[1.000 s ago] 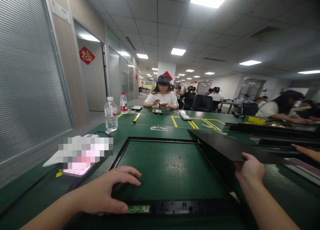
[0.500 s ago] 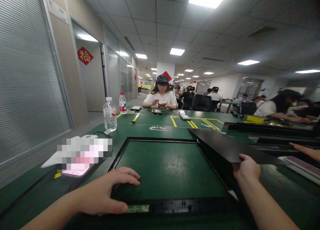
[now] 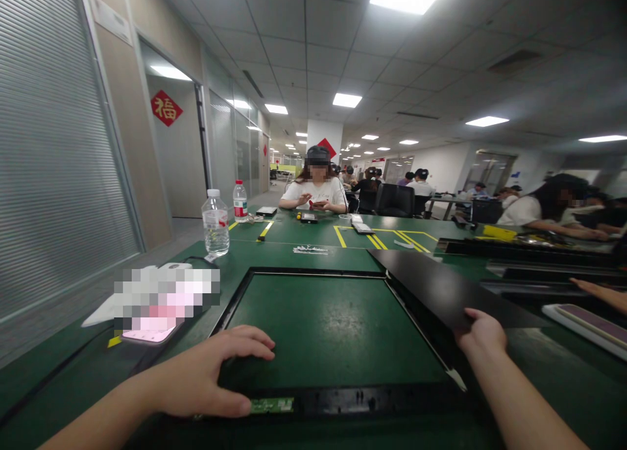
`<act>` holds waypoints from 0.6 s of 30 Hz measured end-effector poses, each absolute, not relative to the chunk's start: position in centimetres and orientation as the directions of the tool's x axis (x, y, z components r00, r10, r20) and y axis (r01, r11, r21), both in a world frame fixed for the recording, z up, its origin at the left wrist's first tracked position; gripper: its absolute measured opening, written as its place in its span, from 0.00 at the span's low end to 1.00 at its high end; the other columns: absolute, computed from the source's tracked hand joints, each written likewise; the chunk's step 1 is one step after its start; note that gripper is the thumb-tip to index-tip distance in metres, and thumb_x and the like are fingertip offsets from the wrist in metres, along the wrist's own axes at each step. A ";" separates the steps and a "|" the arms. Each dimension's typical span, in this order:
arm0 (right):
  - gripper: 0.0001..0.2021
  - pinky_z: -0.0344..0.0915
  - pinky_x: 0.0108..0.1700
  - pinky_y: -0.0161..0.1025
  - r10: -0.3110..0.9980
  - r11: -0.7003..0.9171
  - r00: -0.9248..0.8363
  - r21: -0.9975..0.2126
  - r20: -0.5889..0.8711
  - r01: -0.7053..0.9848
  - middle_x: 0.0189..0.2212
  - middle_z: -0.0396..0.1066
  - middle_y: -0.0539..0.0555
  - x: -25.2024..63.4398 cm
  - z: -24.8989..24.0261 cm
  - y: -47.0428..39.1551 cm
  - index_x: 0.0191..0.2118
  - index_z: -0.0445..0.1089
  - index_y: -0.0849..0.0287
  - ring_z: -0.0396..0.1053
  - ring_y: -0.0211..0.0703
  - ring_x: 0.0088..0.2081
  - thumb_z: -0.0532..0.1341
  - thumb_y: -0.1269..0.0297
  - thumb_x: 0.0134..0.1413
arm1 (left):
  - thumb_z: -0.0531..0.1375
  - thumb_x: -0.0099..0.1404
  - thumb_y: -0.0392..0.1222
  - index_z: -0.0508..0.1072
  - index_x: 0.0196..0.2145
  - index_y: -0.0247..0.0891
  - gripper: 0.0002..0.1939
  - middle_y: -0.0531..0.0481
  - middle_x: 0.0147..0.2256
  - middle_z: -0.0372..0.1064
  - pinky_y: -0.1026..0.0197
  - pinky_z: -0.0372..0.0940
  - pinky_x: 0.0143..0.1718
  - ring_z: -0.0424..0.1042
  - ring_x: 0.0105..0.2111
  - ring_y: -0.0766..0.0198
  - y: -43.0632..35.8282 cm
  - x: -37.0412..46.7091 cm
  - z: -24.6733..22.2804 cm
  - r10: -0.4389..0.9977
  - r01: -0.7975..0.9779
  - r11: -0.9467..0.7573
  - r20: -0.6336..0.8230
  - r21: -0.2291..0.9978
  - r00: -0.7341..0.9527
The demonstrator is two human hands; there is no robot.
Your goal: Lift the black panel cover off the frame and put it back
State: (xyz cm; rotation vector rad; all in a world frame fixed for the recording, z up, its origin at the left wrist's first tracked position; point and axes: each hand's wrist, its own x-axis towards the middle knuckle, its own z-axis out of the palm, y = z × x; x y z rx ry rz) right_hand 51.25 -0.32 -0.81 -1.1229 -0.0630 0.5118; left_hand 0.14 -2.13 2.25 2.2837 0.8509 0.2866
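A black rectangular frame (image 3: 362, 403) lies on the green table, with the tabletop showing through its middle. Its near side carries a green circuit board (image 3: 272, 405). My left hand (image 3: 220, 375) is over the frame's near left corner, fingers apart, thumb beside the circuit board. My right hand (image 3: 482, 339) grips the near edge of a thin black panel (image 3: 431, 283), which is tilted over the frame's right side. A small white strip (image 3: 456, 379) sticks out at the frame's near right corner.
Two bottles (image 3: 215, 225) (image 3: 240, 200) and a lit phone (image 3: 151, 329) are on the left. Across the table sits a person (image 3: 316, 189). At the right are black bars (image 3: 519, 251), a white-edged device (image 3: 588, 326) and another person's hand (image 3: 600, 295).
The black panel has tilted a little, and my right hand has shifted slightly left and down with it. My left hand has stayed in place.
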 end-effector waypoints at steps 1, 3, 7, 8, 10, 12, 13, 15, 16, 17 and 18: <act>0.13 0.72 0.29 0.44 0.415 0.319 0.874 -0.860 -0.252 -0.399 0.24 0.62 0.45 51.3 -0.8 -0.3 0.26 0.56 0.57 0.65 0.36 0.23 0.55 0.81 0.32 | 0.66 0.51 0.50 0.68 0.53 0.53 0.30 0.50 0.59 0.60 0.52 0.54 0.58 0.59 0.58 0.49 -2.2 0.2 2.3 0.649 0.504 -0.557 -0.033 0.660 0.760; 0.13 0.73 0.29 0.43 0.400 0.301 0.852 -0.829 -0.339 -0.471 0.25 0.64 0.46 51.3 -0.8 -0.3 0.27 0.58 0.57 0.67 0.36 0.23 0.55 0.82 0.33 | 0.66 0.51 0.51 0.68 0.53 0.53 0.31 0.50 0.59 0.59 0.52 0.54 0.58 0.58 0.58 0.49 -2.2 0.2 2.3 0.652 0.514 -0.558 -0.038 0.652 0.757; 0.13 0.74 0.30 0.41 0.410 0.294 0.823 -0.798 -0.392 -0.527 0.25 0.65 0.47 51.1 -0.6 -0.3 0.28 0.60 0.58 0.68 0.36 0.24 0.56 0.83 0.35 | 0.66 0.51 0.51 0.67 0.53 0.53 0.31 0.50 0.59 0.59 0.51 0.53 0.58 0.58 0.58 0.49 -2.2 0.2 2.3 0.657 0.526 -0.550 -0.053 0.648 0.752; 0.13 0.74 0.30 0.40 0.411 0.293 0.821 -0.795 -0.397 -0.531 0.25 0.66 0.47 51.1 -0.5 -0.3 0.28 0.60 0.58 0.68 0.36 0.24 0.56 0.83 0.36 | 0.66 0.51 0.51 0.67 0.53 0.54 0.31 0.50 0.59 0.59 0.51 0.53 0.58 0.58 0.58 0.49 -2.2 0.2 2.3 0.658 0.528 -0.547 -0.055 0.650 0.751; 0.13 0.74 0.30 0.40 0.413 0.287 0.816 -0.792 -0.405 -0.538 0.25 0.66 0.47 51.0 -0.5 -0.3 0.28 0.60 0.58 0.68 0.37 0.24 0.56 0.83 0.36 | 0.66 0.51 0.51 0.68 0.53 0.54 0.31 0.51 0.59 0.59 0.52 0.54 0.58 0.58 0.58 0.49 -2.3 0.3 2.4 0.658 0.525 -0.547 -0.053 0.652 0.752; 0.12 0.74 0.30 0.40 0.414 0.280 0.811 -0.791 -0.413 -0.545 0.24 0.66 0.47 50.9 -0.4 -0.3 0.28 0.60 0.58 0.68 0.36 0.24 0.56 0.83 0.37 | 0.66 0.51 0.51 0.68 0.53 0.54 0.30 0.51 0.59 0.59 0.52 0.54 0.58 0.59 0.58 0.50 -2.3 0.4 2.5 0.655 0.523 -0.548 -0.053 0.653 0.753; 0.12 0.74 0.31 0.40 0.415 0.276 0.809 -0.790 -0.416 -0.548 0.24 0.66 0.47 50.8 -0.3 -0.3 0.28 0.60 0.58 0.68 0.36 0.23 0.56 0.83 0.37 | 0.66 0.51 0.50 0.68 0.53 0.54 0.30 0.51 0.59 0.59 0.52 0.54 0.58 0.59 0.58 0.50 -2.4 0.4 2.5 0.655 0.524 -0.549 -0.054 0.652 0.754; 0.11 0.74 0.31 0.40 0.415 0.274 0.807 -0.788 -0.421 -0.552 0.24 0.66 0.47 50.7 -0.2 -0.3 0.28 0.61 0.58 0.68 0.36 0.23 0.56 0.82 0.39 | 0.66 0.52 0.50 0.68 0.53 0.53 0.30 0.51 0.59 0.59 0.51 0.53 0.58 0.59 0.58 0.51 -2.4 0.5 2.6 0.653 0.524 -0.554 -0.053 0.647 0.755; 0.11 0.74 0.32 0.39 0.416 0.273 0.806 -0.787 -0.422 -0.553 0.24 0.66 0.47 50.7 -0.2 -0.3 0.28 0.61 0.58 0.68 0.35 0.23 0.56 0.82 0.39 | 0.65 0.52 0.50 0.67 0.53 0.53 0.29 0.51 0.59 0.59 0.51 0.53 0.58 0.58 0.58 0.51 -2.4 0.5 2.6 0.652 0.525 -0.556 -0.053 0.644 0.756; 0.11 0.74 0.32 0.39 0.417 0.271 0.804 -0.787 -0.424 -0.555 0.24 0.66 0.47 50.6 -0.1 -0.3 0.28 0.61 0.58 0.67 0.35 0.23 0.56 0.82 0.40 | 0.65 0.53 0.50 0.67 0.53 0.53 0.29 0.51 0.59 0.59 0.52 0.53 0.58 0.58 0.58 0.52 -2.4 0.5 2.5 0.649 0.523 -0.561 -0.052 0.642 0.759; 0.11 0.74 0.32 0.39 0.418 0.269 0.803 -0.786 -0.426 -0.557 0.24 0.66 0.47 50.5 0.0 -0.4 0.28 0.61 0.59 0.67 0.35 0.22 0.55 0.82 0.40 | 0.65 0.53 0.50 0.67 0.53 0.53 0.29 0.51 0.59 0.59 0.52 0.53 0.59 0.58 0.58 0.52 -2.4 0.5 2.5 0.645 0.520 -0.566 -0.050 0.639 0.763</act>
